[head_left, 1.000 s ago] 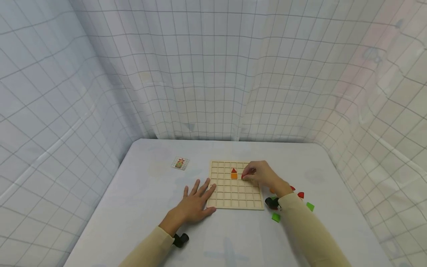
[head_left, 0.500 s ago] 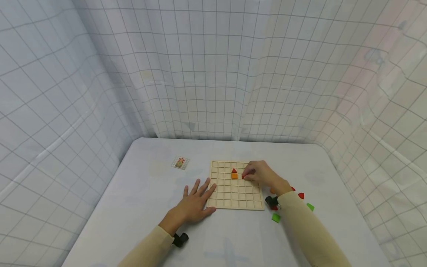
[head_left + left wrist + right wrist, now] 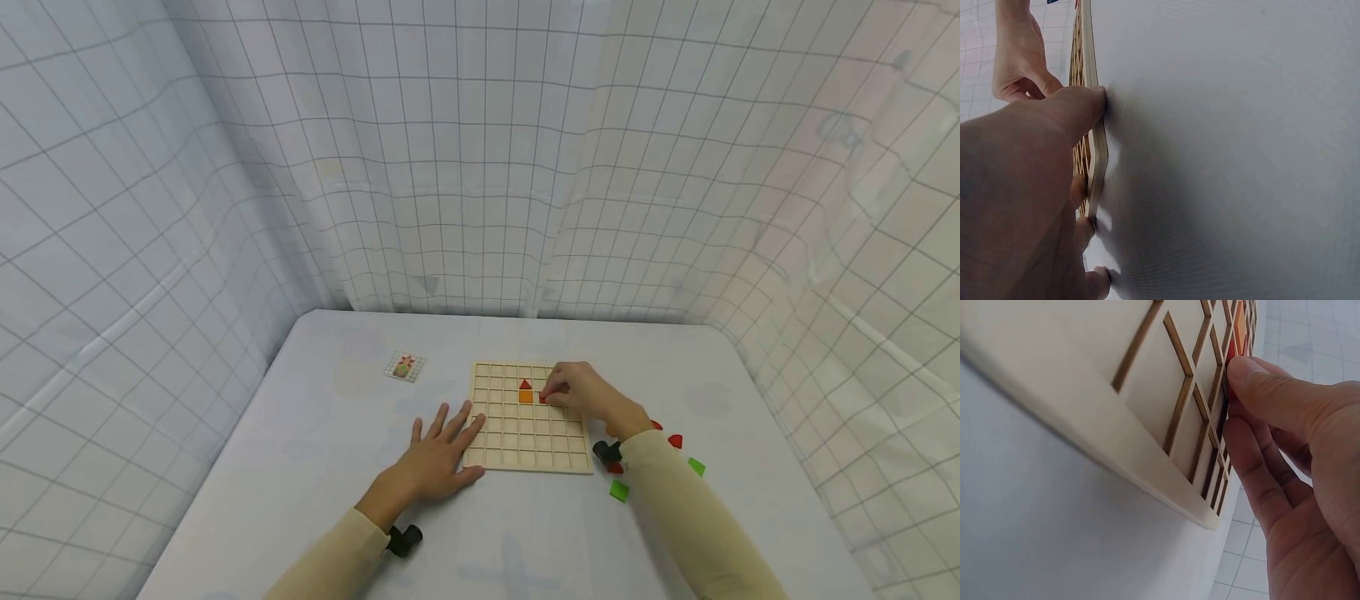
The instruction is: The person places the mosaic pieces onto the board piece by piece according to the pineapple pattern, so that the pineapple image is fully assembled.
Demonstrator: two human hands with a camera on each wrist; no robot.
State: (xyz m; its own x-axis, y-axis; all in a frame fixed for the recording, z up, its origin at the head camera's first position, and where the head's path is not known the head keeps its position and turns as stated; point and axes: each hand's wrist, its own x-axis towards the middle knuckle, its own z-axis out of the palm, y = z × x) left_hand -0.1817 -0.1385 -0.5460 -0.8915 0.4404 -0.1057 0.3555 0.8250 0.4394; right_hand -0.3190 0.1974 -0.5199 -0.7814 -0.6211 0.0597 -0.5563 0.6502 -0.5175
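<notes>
My right hand (image 3: pixel 588 393) pinches a small red tile (image 3: pixel 542 397) between thumb and fingers at a cell of the wooden grid board (image 3: pixel 525 459). Its fingertips hide most of this tile's shape. Just left of it, an orange square tile (image 3: pixel 526 397) sits in the board, with a red triangle tile (image 3: pixel 526 384) directly above. In the right wrist view the pinched red tile (image 3: pixel 1231 352) is right at the grid ribs. My left hand (image 3: pixel 435 467) lies with fingers spread at the board's left side. Its thumb (image 3: pixel 1094 103) touches the board's edge.
A small gridded picture card (image 3: pixel 405 367) lies beyond the board to the left. Right of the board, several loose tiles are scattered near my right forearm, among them a green tile (image 3: pixel 619 491) and a red tile (image 3: pixel 676 441). White gridded curtains (image 3: pixel 480 208) surround the table.
The right hand stays over the same cell, with its fingers and the red tile shifting only slightly. The left hand keeps its place at the board's edge.
</notes>
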